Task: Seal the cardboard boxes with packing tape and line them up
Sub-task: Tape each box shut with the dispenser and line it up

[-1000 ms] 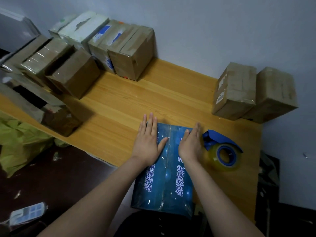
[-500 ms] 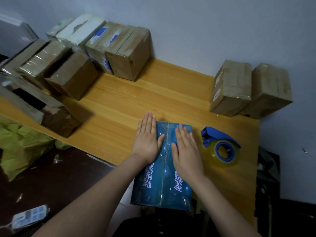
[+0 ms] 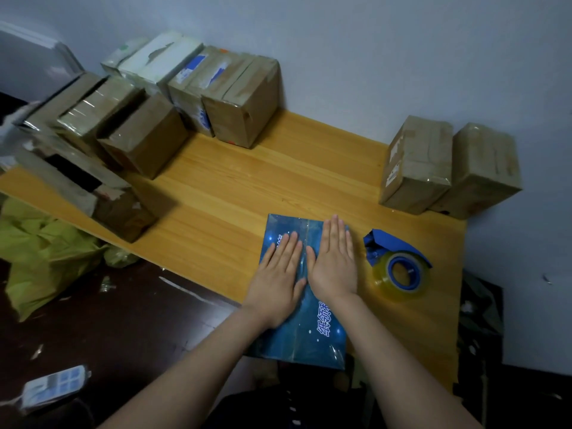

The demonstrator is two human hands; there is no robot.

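Both flat, L hand [image 3: 277,275], R hand [image 3: 334,261], blue box [image 3: 298,345] txt part-covered

The blue box [image 3: 306,345] bears white Chinese characters printed along its top. 纸领 can be read just below the right hand [image 3: 334,261], which hides the rest. The white labels on a brown box [image 3: 414,168] are too small to read.
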